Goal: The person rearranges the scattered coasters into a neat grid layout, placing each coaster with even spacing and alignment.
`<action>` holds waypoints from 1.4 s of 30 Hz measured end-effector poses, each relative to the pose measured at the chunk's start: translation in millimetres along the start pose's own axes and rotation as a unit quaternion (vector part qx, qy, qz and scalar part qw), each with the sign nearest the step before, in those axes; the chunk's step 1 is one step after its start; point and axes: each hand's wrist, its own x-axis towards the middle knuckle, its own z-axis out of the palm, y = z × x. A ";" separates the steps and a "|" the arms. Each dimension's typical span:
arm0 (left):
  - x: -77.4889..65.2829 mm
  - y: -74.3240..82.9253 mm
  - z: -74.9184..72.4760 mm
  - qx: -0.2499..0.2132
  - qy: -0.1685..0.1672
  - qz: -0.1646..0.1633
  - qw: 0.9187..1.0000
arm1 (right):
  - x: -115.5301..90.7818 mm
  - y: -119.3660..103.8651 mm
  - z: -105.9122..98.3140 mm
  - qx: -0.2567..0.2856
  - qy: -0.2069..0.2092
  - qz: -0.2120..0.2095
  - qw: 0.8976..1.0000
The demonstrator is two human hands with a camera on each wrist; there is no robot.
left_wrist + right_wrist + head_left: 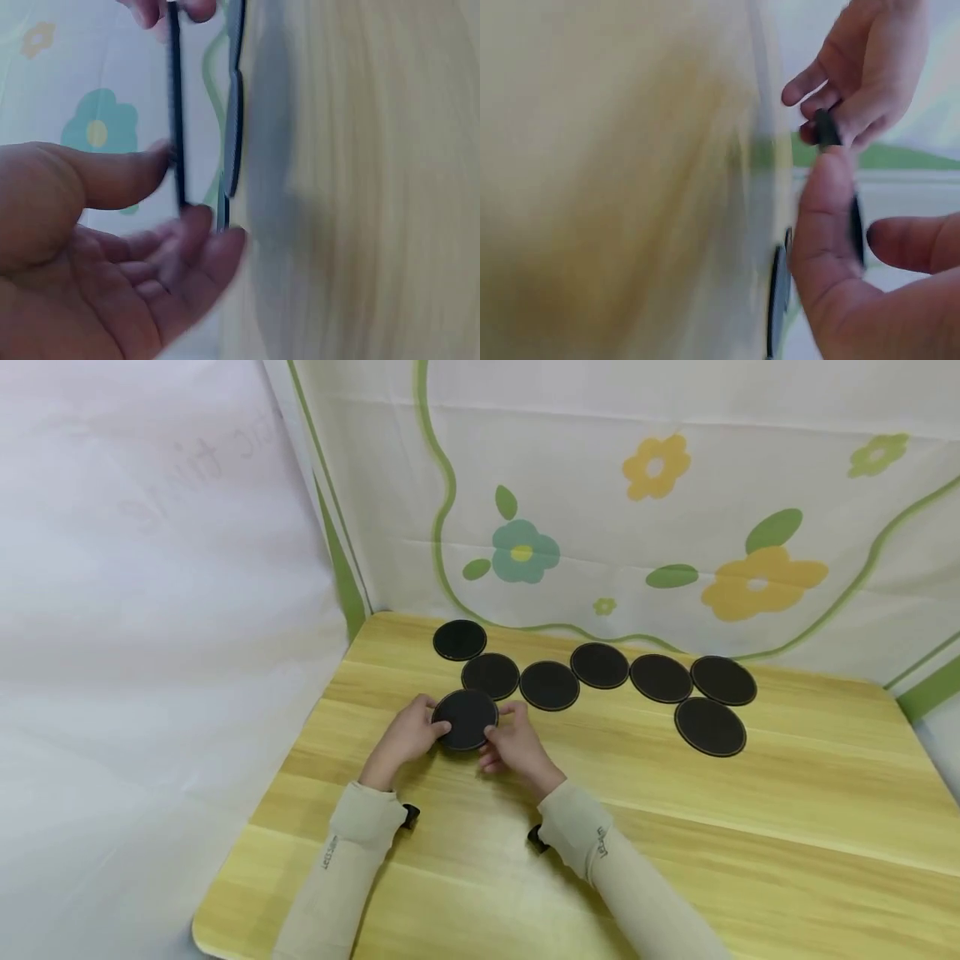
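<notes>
Head view shows me a black disc (pixel 465 720) just left of and below the middle of the frame, raised off the wooden table (pixel 450 877) between two hands. At its left edge the left hand (pixel 408 731) grips it, thumb on the upper face; at its right edge the right hand (pixel 519 747) pinches it, thumb also on top. I count seven other black discs (pixel 549 686) lying flat in a crooked row from the centre toward the right of the frame, one set below the row's right end. My left wrist view has the held disc edge-on, left of centre; the right wrist view is blurred, so I cannot tell every fingertip's place. White cloth (pixel 570 460) with printed flowers fills the upper frame
</notes>
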 end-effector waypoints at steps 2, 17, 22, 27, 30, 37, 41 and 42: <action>2.5 5.6 0.3 -0.032 0.012 0.026 0.999 | 2.2 -4.5 -9.1 0.008 0.015 -0.033 0.999; 21.1 52.7 11.5 -0.318 -0.073 0.122 0.938 | -1.2 -37.7 -74.5 0.034 -0.017 -0.092 0.995; 16.9 53.5 20.1 -0.273 -0.101 0.082 0.953 | -9.0 -30.0 -79.3 0.015 -0.017 -0.045 0.999; 9.4 43.3 30.4 -0.212 -0.133 0.040 0.967 | -13.5 -9.2 -76.0 -0.025 -0.014 0.002 1.000; 6.4 37.0 36.2 -0.186 -0.146 0.035 0.971 | -12.5 1.8 -72.4 -0.045 -0.018 0.033 0.998; 6.8 30.6 47.2 -0.149 -0.165 0.012 0.975 | -8.5 13.6 -67.5 -0.073 -0.028 0.076 0.994; 8.4 31.4 51.1 -0.121 -0.159 -0.009 0.980 | -5.5 15.0 -66.2 -0.080 -0.029 0.091 0.992; 8.8 32.5 51.5 -0.115 -0.156 -0.011 0.981 | -4.8 14.8 -66.5 -0.082 -0.028 0.090 0.992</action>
